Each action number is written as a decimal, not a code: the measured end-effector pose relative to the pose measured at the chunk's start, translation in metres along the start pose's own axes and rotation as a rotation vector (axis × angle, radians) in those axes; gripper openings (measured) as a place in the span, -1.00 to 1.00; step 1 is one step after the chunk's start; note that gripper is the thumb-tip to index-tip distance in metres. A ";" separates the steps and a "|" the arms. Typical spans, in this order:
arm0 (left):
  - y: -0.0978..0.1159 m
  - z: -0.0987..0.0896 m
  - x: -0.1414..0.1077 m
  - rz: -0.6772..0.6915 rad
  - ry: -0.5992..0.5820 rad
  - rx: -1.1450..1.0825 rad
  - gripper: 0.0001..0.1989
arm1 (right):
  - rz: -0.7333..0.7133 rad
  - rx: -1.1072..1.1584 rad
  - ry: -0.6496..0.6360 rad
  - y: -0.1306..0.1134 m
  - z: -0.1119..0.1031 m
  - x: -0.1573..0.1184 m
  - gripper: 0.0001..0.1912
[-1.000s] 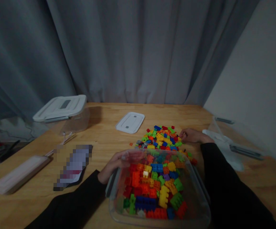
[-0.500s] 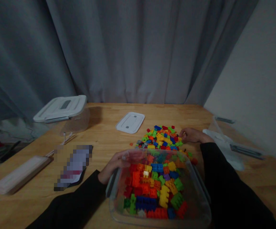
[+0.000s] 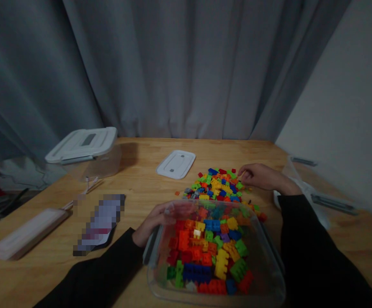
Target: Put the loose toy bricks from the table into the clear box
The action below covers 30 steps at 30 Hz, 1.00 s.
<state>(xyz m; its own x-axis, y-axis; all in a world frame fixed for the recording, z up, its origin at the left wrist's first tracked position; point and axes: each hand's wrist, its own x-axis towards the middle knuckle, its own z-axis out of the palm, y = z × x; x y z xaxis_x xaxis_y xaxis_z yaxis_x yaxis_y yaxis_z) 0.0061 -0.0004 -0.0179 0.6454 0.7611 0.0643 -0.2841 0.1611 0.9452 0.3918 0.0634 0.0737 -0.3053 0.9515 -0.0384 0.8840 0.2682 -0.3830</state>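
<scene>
At the left edge of the frame, a long pale box [image 3: 28, 233] with a cord lies on the wooden surface [image 3: 141, 171]. Up and right of it sits a see-through tub with a white lid [image 3: 84, 143]. Below that is a flat thing [image 3: 104, 218], blurred into little squares. Next, low in the middle, the left hand [image 3: 153, 220] touches the far left corner of a big clear box [image 3: 261, 261]; I cannot tell how tightly it holds on. Lots of bright blocks [image 3: 205, 246] are in this box. A flat white lid [image 3: 176, 164] lies above it, near the middle of the frame. Just right of that lid is a heap of smaller blocks [image 3: 219, 186]. The right hand [image 3: 258, 176] is at the heap's right side, fingertips close together; I cannot tell if they pinch a block. At the right edge stands another clear box [image 3: 333, 203] with gray clips.
</scene>
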 end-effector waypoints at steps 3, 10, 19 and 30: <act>-0.001 -0.001 0.000 0.001 0.002 -0.003 -0.39 | -0.067 0.056 0.018 -0.020 -0.006 -0.009 -0.71; -0.002 -0.001 0.001 -0.002 -0.020 -0.012 -0.36 | -0.253 0.095 0.042 -0.064 -0.016 -0.036 -0.73; 0.000 0.002 0.001 -0.009 -0.018 -0.028 -0.41 | -0.366 0.119 -0.128 -0.112 -0.009 -0.054 -0.74; -0.003 -0.001 -0.001 0.006 0.007 -0.022 -0.35 | -0.564 0.161 -0.283 -0.138 0.032 -0.054 -0.73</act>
<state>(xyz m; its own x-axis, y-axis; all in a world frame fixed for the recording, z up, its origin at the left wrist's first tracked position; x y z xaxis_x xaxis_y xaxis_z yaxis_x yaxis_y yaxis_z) 0.0055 -0.0010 -0.0206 0.6388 0.7664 0.0680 -0.3037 0.1699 0.9375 0.2748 -0.0295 0.0986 -0.8078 0.5890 -0.0248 0.5037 0.6676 -0.5483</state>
